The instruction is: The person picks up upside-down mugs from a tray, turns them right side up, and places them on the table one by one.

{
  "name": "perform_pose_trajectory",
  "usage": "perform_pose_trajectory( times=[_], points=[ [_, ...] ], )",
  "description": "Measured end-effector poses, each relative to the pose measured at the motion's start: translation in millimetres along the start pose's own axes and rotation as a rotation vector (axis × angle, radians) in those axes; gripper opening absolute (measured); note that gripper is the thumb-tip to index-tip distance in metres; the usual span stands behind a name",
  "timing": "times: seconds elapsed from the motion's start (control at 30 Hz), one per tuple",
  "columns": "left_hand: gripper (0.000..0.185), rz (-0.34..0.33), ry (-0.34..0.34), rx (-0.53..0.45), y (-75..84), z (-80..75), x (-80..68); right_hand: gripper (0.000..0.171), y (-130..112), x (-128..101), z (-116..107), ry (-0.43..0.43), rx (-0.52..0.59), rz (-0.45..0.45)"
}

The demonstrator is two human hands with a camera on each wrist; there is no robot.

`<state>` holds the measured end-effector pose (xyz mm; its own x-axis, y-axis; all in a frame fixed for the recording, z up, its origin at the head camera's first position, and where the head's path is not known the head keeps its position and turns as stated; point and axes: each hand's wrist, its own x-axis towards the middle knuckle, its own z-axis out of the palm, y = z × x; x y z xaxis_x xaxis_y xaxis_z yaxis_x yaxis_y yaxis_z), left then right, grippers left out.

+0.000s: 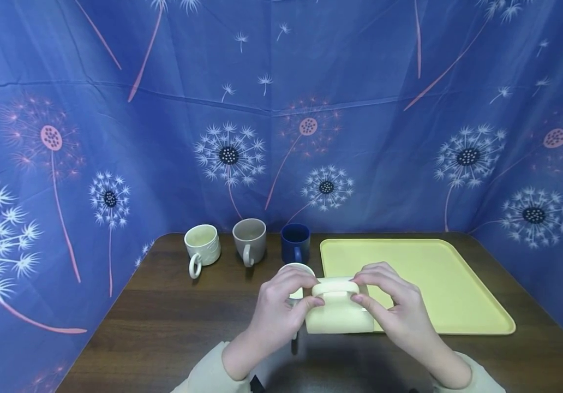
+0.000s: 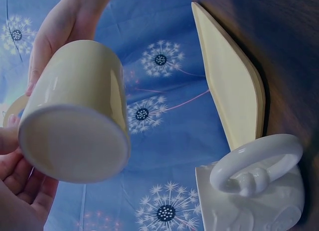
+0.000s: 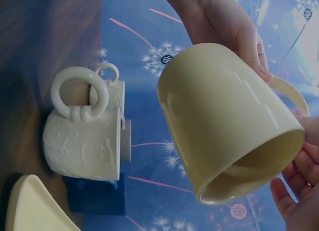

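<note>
Both hands hold a pale yellow mug [image 1: 339,316] on its side above the table's front, its handle turned up. My left hand [image 1: 295,297] grips its left end and my right hand [image 1: 376,295] its right end, with fingers curled over by the handle. The left wrist view shows the yellow mug [image 2: 75,136] base-on, with left fingers [image 2: 20,186] under it. In the right wrist view the yellow mug [image 3: 224,121] shows its open mouth, with right fingers [image 3: 294,191] at the rim. A white embossed mug [image 1: 297,269] stands just behind, partly hidden.
At the back of the dark wooden table [image 1: 173,322] stand a cream mug [image 1: 203,245], a grey mug [image 1: 249,240] and a dark blue mug [image 1: 295,242]. A flat yellow tray [image 1: 433,273] lies at the right. Blue dandelion-print cloth walls in three sides.
</note>
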<state>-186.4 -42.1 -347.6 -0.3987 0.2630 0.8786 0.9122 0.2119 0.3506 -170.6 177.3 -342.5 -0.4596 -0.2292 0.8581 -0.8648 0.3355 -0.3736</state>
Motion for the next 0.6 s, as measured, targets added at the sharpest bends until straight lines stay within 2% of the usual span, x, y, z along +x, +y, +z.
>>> perform_pose_trajectory(
  times=[0.2,0.43,0.6],
  points=[
    [0.022,-0.005,-0.054,0.001,1.4,-1.7,-0.9,0.021,0,4,-4,-0.026,-0.016,-0.056],
    [0.020,-0.150,-0.180,-0.005,11.3,-5.7,0.7,0.022,0,7,-10,-0.087,-0.011,-0.074],
    [0.020,-0.165,-0.261,0.017,16.8,-7.3,3.3,0.019,0,9,-13,-0.117,-0.013,-0.109]
  ],
)
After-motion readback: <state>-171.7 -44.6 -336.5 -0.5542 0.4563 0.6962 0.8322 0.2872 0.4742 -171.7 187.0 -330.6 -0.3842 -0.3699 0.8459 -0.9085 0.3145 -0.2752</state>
